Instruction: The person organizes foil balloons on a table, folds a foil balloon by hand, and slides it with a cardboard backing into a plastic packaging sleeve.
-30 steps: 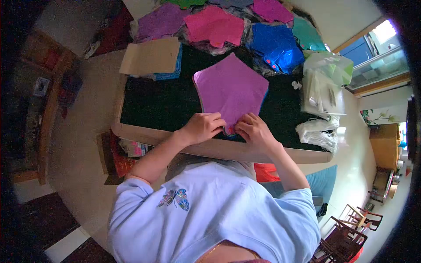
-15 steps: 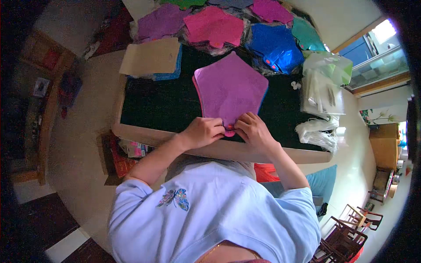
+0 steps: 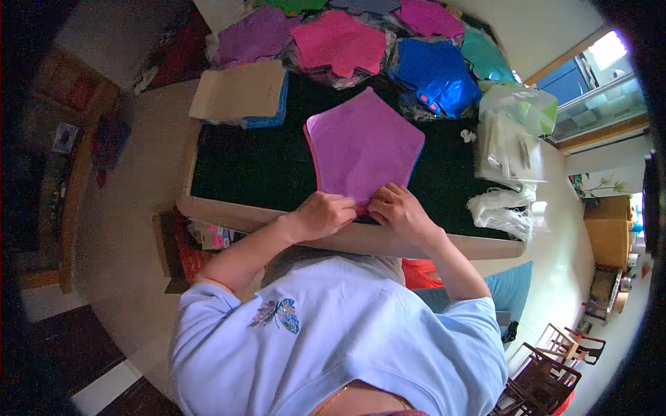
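Purple, matt and felt-like: the purple piece [image 3: 368,142], roughly five-sided, lies on the dark cloth top of the table [image 3: 250,163], lower end at the near edge. Left hand [image 3: 327,213] and right hand [image 3: 399,208] both pinch that lower end, fingertips close together; a little red shows between them. Pink edging on the piece's left side, blue on its right.

Containers: clear crinkled wrapping [image 3: 416,107] around flat coloured shapes along the far side, among them a pink shape [image 3: 338,40] and a shiny blue shape [image 3: 433,69]. At right, a stack of clear plastic sleeves [image 3: 510,154], contents too indistinct to name, beside a pale bag with green [image 3: 548,114]. On the floor at left, an open carton [image 3: 166,239] with small packets [image 3: 216,236] and something red [image 3: 196,262] in or beside it; cannot tell which.

Against half a second ago: both hands slightly nearer the body, purple piece drawn slightly the same way. The pink tip that poked out below the fingertips is now out of sight. Bags and carton unmoved.
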`<state>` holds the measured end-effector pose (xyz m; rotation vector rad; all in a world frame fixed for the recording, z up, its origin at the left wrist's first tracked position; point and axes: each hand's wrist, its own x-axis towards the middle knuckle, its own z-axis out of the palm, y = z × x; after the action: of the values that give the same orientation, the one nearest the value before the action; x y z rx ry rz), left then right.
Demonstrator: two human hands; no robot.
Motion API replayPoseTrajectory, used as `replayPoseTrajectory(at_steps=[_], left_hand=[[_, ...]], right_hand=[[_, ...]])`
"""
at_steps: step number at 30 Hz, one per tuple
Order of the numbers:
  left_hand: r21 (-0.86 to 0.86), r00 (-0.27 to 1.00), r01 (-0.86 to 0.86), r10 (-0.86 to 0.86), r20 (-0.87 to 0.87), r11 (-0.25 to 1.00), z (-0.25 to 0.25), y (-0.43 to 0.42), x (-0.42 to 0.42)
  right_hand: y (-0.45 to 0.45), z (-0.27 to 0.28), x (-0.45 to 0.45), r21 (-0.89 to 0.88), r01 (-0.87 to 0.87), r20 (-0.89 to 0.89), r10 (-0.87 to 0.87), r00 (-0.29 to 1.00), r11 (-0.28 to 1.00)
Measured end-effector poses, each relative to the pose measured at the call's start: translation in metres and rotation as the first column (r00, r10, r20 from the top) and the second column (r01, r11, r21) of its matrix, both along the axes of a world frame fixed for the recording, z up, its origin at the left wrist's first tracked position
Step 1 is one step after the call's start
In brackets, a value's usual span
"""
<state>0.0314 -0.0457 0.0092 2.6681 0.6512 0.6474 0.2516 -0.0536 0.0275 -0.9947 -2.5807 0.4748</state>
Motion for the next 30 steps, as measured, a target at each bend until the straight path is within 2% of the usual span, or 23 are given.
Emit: replayPoseTrajectory(at_steps=[2,4,7,10,11,12,13,15,16,18,19,21,22,24,30], left_hand=[[-0.037,1.000,-0.005,0.005,0.008,0.999,-0.001,0.000,-0.003],[-0.113,0.992,-0.041,0.054,0.114,0.993,0.000,0.000,-0.006],[-0.169,0.991,-0.103,0.116,0.068,0.980,0.005,0.001,-0.012],[-0.232,0.985,-0.114,0.140,0.099,0.966,0.002,0.009,-0.015],[-0.231,0.986,-0.110,0.135,0.099,0.967,0.002,0.015,-0.016],[-0.209,0.973,-0.167,0.195,0.120,0.964,0.003,0.025,-0.016],[-0.183,0.957,-0.227,0.254,0.143,0.957,0.004,0.038,-0.015],[-0.162,0.891,-0.432,0.448,0.078,0.887,0.011,0.068,-0.010],[-0.148,0.890,-0.434,0.448,0.083,0.889,0.010,0.085,-0.006],[0.010,0.816,-0.572,0.568,0.107,0.820,-0.005,0.117,0.000],[0.021,0.815,-0.573,0.567,0.117,0.820,-0.014,0.129,0.000],[0.057,0.697,-0.716,0.717,-0.001,0.696,-0.020,0.145,0.001],[0.061,0.696,-0.717,0.718,0.008,0.694,-0.018,0.148,0.000],[-0.016,0.691,-0.713,0.698,-0.185,0.701,-0.014,0.148,-0.002],[-0.086,0.682,-0.724,0.694,-0.228,0.684,-0.003,0.145,-0.002]], right_hand=[[0.001,0.007,0.002,-0.031,-0.015,-0.004,0.015,1.000,0.999],[0.002,0.017,0.004,-0.061,-0.026,-0.007,0.025,1.000,0.998],[0.003,0.023,0.005,-0.123,0.000,-0.018,-0.002,1.000,0.992],[0.017,0.006,0.015,-0.062,0.046,-0.094,-0.051,0.994,0.997],[0.028,-0.003,0.021,-0.078,0.133,-0.154,-0.143,0.978,0.988],[0.040,-0.008,0.025,-0.098,0.218,-0.211,-0.235,0.949,0.971],[0.057,-0.007,0.025,-0.035,0.278,-0.200,-0.279,0.939,0.960],[0.092,-0.004,0.023,0.043,0.331,-0.199,-0.316,0.927,0.943],[0.109,-0.003,0.019,0.091,0.393,-0.170,-0.375,0.911,0.915],[0.133,-0.008,0.015,0.154,0.452,-0.148,-0.431,0.890,0.879],[0.144,-0.017,0.014,0.170,0.513,-0.084,-0.507,0.858,0.841],[0.156,-0.027,0.010,0.200,0.576,-0.008,-0.587,0.810,0.792],[0.158,-0.029,0.010,0.209,0.574,-0.010,-0.585,0.811,0.792],[0.156,-0.033,0.011,0.149,0.540,0.014,-0.548,0.836,0.828],[0.160,-0.035,0.011,0.168,0.541,0.064,-0.557,0.828,0.824]])
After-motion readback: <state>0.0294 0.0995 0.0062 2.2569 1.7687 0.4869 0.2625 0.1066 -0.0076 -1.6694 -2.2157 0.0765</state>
